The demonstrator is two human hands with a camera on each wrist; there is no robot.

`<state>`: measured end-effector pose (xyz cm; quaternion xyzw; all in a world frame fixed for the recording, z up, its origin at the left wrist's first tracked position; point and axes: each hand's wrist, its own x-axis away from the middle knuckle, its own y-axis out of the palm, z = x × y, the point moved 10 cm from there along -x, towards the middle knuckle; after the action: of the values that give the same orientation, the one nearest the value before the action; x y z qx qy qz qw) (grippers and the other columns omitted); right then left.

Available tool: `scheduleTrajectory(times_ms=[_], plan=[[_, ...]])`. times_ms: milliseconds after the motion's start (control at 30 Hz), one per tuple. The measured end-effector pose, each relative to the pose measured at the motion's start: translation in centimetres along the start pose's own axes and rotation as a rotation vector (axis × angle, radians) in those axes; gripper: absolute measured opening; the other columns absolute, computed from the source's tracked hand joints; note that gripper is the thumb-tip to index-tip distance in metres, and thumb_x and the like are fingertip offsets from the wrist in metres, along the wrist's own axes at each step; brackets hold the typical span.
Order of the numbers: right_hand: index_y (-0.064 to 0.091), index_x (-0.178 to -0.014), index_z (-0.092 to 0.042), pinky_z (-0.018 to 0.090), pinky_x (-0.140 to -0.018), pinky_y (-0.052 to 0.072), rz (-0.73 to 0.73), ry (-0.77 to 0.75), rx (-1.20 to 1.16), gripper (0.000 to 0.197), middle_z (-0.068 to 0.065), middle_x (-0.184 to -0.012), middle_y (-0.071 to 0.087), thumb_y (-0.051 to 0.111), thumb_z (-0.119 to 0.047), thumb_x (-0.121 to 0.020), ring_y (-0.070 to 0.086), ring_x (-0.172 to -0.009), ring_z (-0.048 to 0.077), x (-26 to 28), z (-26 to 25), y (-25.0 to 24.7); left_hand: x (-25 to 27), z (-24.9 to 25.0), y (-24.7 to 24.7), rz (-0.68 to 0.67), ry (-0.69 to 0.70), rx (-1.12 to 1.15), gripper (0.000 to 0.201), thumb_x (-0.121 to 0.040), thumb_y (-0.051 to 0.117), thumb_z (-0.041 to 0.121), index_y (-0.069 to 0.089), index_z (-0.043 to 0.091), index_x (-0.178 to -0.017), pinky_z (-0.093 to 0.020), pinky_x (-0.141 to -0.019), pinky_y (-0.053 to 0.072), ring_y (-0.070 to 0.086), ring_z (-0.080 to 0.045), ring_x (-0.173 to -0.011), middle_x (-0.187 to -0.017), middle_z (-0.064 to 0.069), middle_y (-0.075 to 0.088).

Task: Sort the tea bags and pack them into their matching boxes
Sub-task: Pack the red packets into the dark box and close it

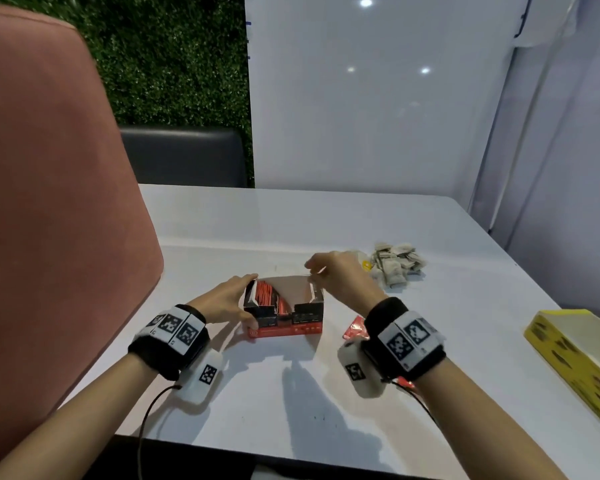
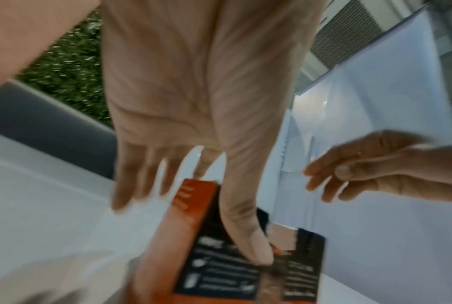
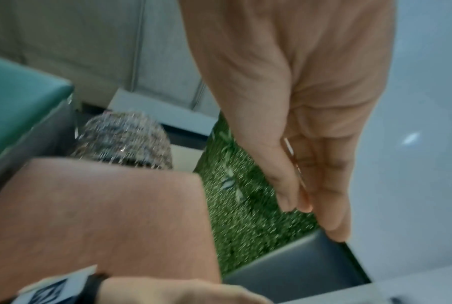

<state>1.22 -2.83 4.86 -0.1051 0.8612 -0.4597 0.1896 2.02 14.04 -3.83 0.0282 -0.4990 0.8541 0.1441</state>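
A red and black tea box (image 1: 291,327) stands open in the middle of the white table (image 1: 447,341), with red tea bags (image 1: 267,296) upright inside. My left hand (image 1: 247,299) grips its left end, thumb on the front face (image 2: 219,277) and fingers (image 2: 141,185) behind. My right hand (image 1: 314,268) hovers over the box's back right corner by the raised flap. Its thumb lies against straight fingers (image 3: 323,195), and I cannot see whether anything is between them. One loose red tea bag (image 1: 355,329) lies beside my right wrist. A pile of pale tea bags (image 1: 397,266) sits at the right rear.
A yellow box (image 1: 575,362) lies open near the table's right edge. A pink chair back (image 1: 49,202) stands close on my left, and a dark chair (image 1: 184,154) faces me across the table. White panels close off the far and right sides.
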Motion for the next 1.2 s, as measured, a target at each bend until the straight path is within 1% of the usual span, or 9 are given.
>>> scheduleTrajectory(times_ms=[100,200,333,433,633,800,933,1100,1200], plan=[[0.065,-0.103,0.0,0.025,-0.067,0.045,0.026,0.134,0.042,0.02,0.015,-0.099,0.068,0.063,-0.01,-0.086,0.063,-0.086,0.025,2.7,6.0,-4.0,1.2,3.7,-1.4,0.199,0.085,-0.062,0.092,-0.078,0.072,0.034,0.017,0.015,-0.148,-0.038,-0.112,0.024,0.021,-0.025,-0.139,-0.15,-0.01,0.023],[0.063,-0.099,-0.007,0.025,-0.063,0.044,-0.157,0.426,0.293,0.025,0.005,-0.085,0.062,0.063,-0.028,-0.087,0.06,-0.076,0.021,6.0,13.1,-5.0,2.9,11.6,-1.9,0.371,0.33,-0.058,0.062,-0.088,0.061,0.029,0.035,0.016,-0.142,-0.032,-0.107,0.031,0.037,-0.02,-0.131,-0.142,-0.007,0.04],[0.055,-0.101,-0.007,0.026,-0.064,0.044,-0.343,0.619,0.411,0.04,-0.001,-0.071,0.053,0.061,-0.044,-0.086,0.053,-0.061,0.016,10.3,17.3,-4.5,0.2,18.8,4.3,0.037,0.348,-0.124,0.045,-0.091,0.058,0.027,0.048,0.01,-0.131,-0.031,-0.096,0.041,0.051,-0.022,-0.117,-0.129,-0.011,0.054],[0.041,-0.11,-0.01,0.029,-0.071,0.043,-0.441,0.66,0.397,0.051,0.003,-0.102,0.057,0.064,-0.047,-0.082,0.051,-0.081,0.02,12.2,18.4,-2.7,-2.9,19.8,9.5,-0.197,0.213,-0.308,0.051,-0.091,0.057,0.031,0.045,0.004,-0.133,-0.033,-0.092,0.039,0.047,-0.027,-0.122,-0.134,-0.013,0.051],[0.033,-0.123,-0.007,0.034,-0.085,0.045,-0.448,0.629,0.37,0.08,0.012,-0.125,0.054,0.077,-0.046,-0.069,0.054,-0.113,0.029,12.9,18.9,-0.4,-6.8,18.1,13.4,-0.181,0.179,-0.748,0.042,-0.078,0.069,0.023,0.051,0.004,-0.111,-0.033,-0.07,0.046,0.048,-0.022,-0.071,-0.104,-0.014,0.053],[0.032,-0.121,-0.006,0.033,-0.086,0.044,-0.399,0.643,0.249,0.079,0.014,-0.125,0.054,0.082,-0.035,-0.066,0.053,-0.114,0.03,12.9,19.3,-0.3,-12.8,14.1,16.8,-0.226,0.131,-0.95,0.041,-0.064,0.071,0.028,0.058,0.005,-0.095,-0.05,-0.071,0.052,0.058,-0.029,-0.076,-0.087,-0.018,0.058],[0.036,-0.111,-0.009,0.026,-0.077,0.04,-0.366,0.651,0.145,0.066,0.011,-0.119,0.055,0.082,-0.029,-0.068,0.054,-0.106,0.025,13.1,20.1,-0.2,-10.0,16.3,14.2,-0.238,0.119,-0.862,0.032,-0.063,0.076,0.034,0.056,0.012,-0.075,-0.042,-0.067,0.056,0.06,-0.026,-0.063,-0.069,-0.005,0.056],[0.042,-0.099,-0.016,0.023,-0.064,0.041,-0.365,0.651,0.04,0.051,0.0,-0.1,0.052,0.082,-0.026,-0.069,0.051,-0.091,0.017,13.5,21.0,0.1,-7.4,21.6,11.5,-0.204,0.206,-0.501,0.046,-0.078,0.073,0.021,0.055,0.004,-0.117,-0.028,-0.079,0.048,0.06,-0.025,-0.103,-0.117,-0.01,0.062],[0.044,-0.099,-0.016,0.022,-0.062,0.042,-0.344,0.628,-0.035,0.048,0.0,-0.099,0.054,0.082,-0.021,-0.068,0.053,-0.091,0.018,13.2,21.0,0.1,-7.8,22.3,11.7,-0.272,0.184,-0.285,0.052,-0.079,0.073,0.02,0.053,0.0,-0.123,-0.017,-0.06,0.04,0.052,-0.019,-0.093,-0.124,-0.013,0.059]])
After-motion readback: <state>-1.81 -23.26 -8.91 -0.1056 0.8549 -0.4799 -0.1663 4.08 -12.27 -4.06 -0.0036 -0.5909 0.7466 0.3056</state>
